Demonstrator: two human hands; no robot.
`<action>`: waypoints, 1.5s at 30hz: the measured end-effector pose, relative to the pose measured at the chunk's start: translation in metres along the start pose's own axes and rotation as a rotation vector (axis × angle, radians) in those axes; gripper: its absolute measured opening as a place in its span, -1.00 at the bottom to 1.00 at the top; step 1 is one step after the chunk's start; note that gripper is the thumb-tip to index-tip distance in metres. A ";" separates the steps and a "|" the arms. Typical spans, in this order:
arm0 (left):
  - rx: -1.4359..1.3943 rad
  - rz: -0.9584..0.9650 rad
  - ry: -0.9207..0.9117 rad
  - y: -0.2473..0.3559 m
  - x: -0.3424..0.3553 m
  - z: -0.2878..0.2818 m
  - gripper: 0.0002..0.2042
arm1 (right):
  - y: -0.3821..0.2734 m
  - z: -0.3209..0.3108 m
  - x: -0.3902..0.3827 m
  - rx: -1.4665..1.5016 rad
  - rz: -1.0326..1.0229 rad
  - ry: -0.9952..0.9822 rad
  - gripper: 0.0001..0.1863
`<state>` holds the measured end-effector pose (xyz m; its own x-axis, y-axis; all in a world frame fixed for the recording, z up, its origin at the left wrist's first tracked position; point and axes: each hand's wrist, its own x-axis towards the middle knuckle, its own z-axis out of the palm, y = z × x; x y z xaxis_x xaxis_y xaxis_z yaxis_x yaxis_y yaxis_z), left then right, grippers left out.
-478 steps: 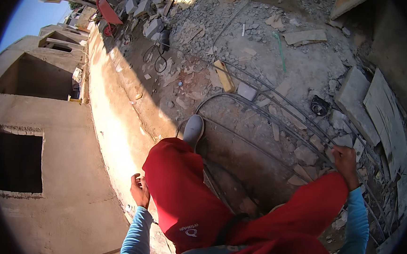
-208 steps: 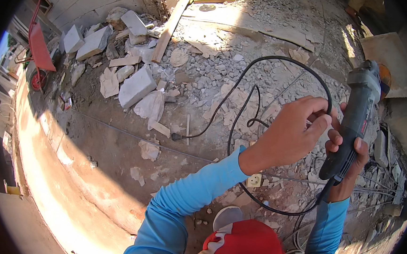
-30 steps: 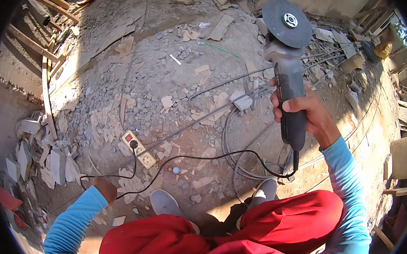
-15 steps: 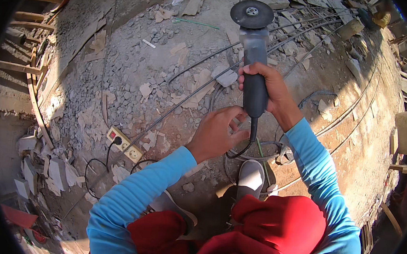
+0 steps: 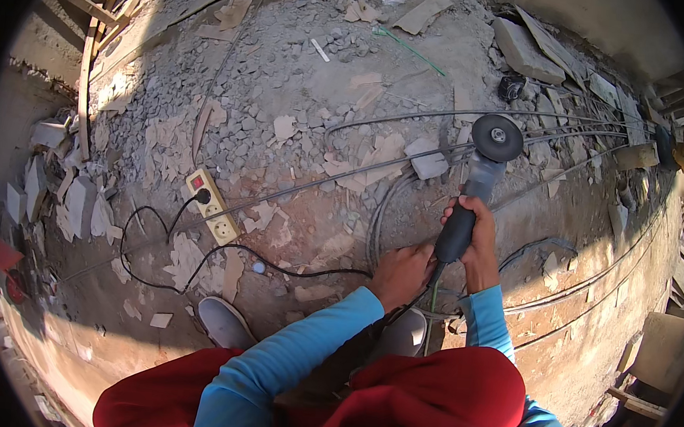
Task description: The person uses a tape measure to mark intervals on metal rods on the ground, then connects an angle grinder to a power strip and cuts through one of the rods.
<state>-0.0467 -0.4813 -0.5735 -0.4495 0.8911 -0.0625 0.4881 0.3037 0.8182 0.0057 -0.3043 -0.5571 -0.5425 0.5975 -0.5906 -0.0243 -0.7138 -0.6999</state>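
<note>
My right hand [image 5: 479,243] grips the dark handle of an angle grinder [image 5: 475,187], whose round disc [image 5: 497,138] points away from me over the rubble. My left hand [image 5: 403,275] is at the rear end of the handle, fingers closed near where the black cable [image 5: 275,260] leaves the tool. The cable runs left across the ground to a yellowish power strip [image 5: 212,205], where a black plug sits in a socket. Both arms wear blue sleeves, and red trousers fill the bottom of the view.
Broken concrete and tile pieces cover the ground. Long steel rods [image 5: 344,178] lie across it from left to right. Grey slabs [image 5: 65,202] are piled at the left, planks [image 5: 91,61] at upper left. My shoes [image 5: 226,322] stand near a drop-off edge at the lower left.
The grinder has swung lower and to the right, its disc now nearer the rods. My left hand has moved down to the rear end of the handle.
</note>
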 end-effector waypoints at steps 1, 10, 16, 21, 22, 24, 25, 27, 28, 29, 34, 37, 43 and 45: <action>-0.020 0.006 -0.045 -0.001 0.006 -0.004 -0.83 | 0.000 -0.002 0.002 0.007 -0.022 0.028 -0.79; 0.493 -0.097 0.465 -0.127 0.043 -0.139 -0.84 | -0.026 -0.026 0.008 -0.420 -0.143 0.102 -0.67; 0.439 -0.269 0.251 -0.162 0.023 -0.119 -0.79 | -0.042 -0.016 0.006 -0.740 -0.210 0.111 -0.60; 0.484 -0.195 0.231 -0.171 0.012 -0.115 -0.78 | -0.049 -0.023 0.014 -0.963 -0.290 0.088 -0.57; 0.479 -0.206 0.198 -0.168 0.009 -0.115 -0.78 | -0.048 -0.024 0.015 -1.010 -0.314 0.088 -0.57; 0.404 -0.207 0.253 -0.159 0.001 -0.111 -0.77 | -0.050 -0.031 0.019 -1.149 -0.324 0.100 -0.45; 0.368 -0.206 0.280 -0.155 -0.003 -0.110 -0.77 | -0.050 -0.036 0.021 -1.217 -0.329 0.106 -0.38; 0.347 -0.202 0.277 -0.150 -0.001 -0.110 -0.76 | -0.042 -0.053 0.027 -1.380 -0.457 0.177 -0.39; 0.340 -0.207 0.280 -0.150 -0.002 -0.112 -0.76 | -0.038 -0.049 0.025 -1.460 -0.523 0.202 -0.39; 0.347 -0.214 0.268 -0.150 -0.002 -0.113 -0.75 | -0.036 -0.046 0.022 -1.452 -0.531 0.184 -0.40; 0.372 -0.241 0.255 -0.155 0.001 -0.114 -0.74 | -0.029 -0.033 0.012 -1.339 -0.466 0.062 -0.40; 0.380 -0.239 0.255 -0.158 0.003 -0.115 -0.74 | -0.026 -0.027 0.005 -1.399 -0.506 0.079 -0.39; 0.399 -0.170 0.319 -0.161 0.002 -0.108 -0.79 | -0.015 -0.029 0.004 -1.443 -0.555 0.009 -0.36; 0.400 -0.174 0.302 -0.158 0.001 -0.112 -0.79 | -0.013 -0.028 0.004 -1.453 -0.570 0.009 -0.32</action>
<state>-0.2082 -0.5663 -0.6391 -0.7159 0.6972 0.0383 0.6082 0.5957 0.5246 0.0271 -0.2827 -0.5618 -0.7399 0.6619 -0.1203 0.5878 0.5490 -0.5942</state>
